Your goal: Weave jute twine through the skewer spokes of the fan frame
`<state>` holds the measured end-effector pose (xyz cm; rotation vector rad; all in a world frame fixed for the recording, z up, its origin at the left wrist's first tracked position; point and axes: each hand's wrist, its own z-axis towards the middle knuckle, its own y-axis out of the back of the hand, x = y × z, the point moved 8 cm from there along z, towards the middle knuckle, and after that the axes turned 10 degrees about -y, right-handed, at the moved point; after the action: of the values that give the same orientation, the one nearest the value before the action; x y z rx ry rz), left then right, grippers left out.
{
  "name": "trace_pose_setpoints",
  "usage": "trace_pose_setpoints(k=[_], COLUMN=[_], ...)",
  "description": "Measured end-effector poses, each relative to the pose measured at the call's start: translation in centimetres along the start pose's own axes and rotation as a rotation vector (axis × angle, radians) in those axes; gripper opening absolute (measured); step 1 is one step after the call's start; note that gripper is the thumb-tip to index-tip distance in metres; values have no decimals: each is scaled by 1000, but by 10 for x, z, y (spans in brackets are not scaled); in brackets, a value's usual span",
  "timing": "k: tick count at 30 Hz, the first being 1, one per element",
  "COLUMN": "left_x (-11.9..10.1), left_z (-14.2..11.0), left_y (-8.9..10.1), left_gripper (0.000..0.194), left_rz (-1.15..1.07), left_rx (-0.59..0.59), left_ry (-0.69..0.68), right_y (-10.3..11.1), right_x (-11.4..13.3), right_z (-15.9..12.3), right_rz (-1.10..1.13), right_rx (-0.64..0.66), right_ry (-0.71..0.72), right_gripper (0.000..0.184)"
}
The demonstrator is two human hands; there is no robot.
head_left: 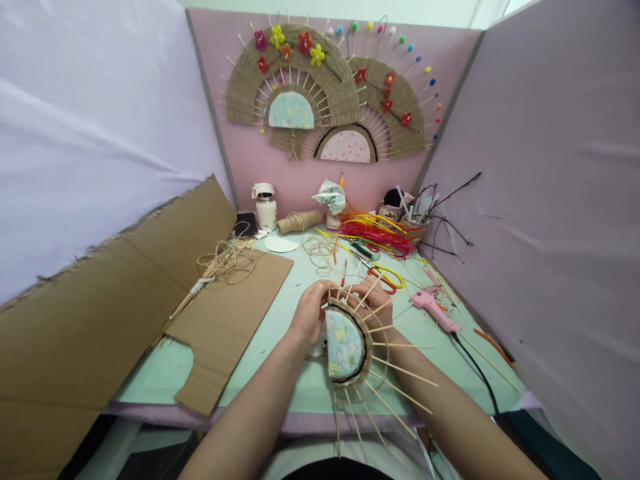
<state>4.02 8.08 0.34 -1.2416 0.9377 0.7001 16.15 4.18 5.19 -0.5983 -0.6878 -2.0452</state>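
A half-round fan piece (345, 347) hangs tilted between my hands, its flat side to the left. It has blue floral cloth, a black curved trim and a twine border, with thin wooden sticks (403, 370) spreading out from the curve. My left hand (314, 310) is closed on its upper corner, with the fingertips partly hidden behind it. My right hand (373, 303) is bent in among the upper sticks, fingers pinched on the twine. A loose loop of twine (387, 363) hangs below the right hand, behind the sticks.
Scissors (393, 279) lie just beyond my hands. A pink glue gun (435, 308) with a black cord rests at right. Cut cardboard (240, 313) covers the left side. Behind are a twine roll (300, 221), pipe cleaners (377, 233), a white bottle (266, 210) and dark twigs (453, 230). Finished fans (300, 60) hang on the back panel.
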Motion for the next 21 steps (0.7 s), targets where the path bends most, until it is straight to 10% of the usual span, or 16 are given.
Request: trace_pose_setpoints(k=[21], left_x=[-3], left_z=[0], left_y=[-7], left_gripper=[10], left_rz=[8], left_rx=[49], left_ry=[40], right_y=[-6], right_x=[-3], right_z=[-2], right_rz=[-60], right_rx=[32], right_ry=[31], right_gripper=[9])
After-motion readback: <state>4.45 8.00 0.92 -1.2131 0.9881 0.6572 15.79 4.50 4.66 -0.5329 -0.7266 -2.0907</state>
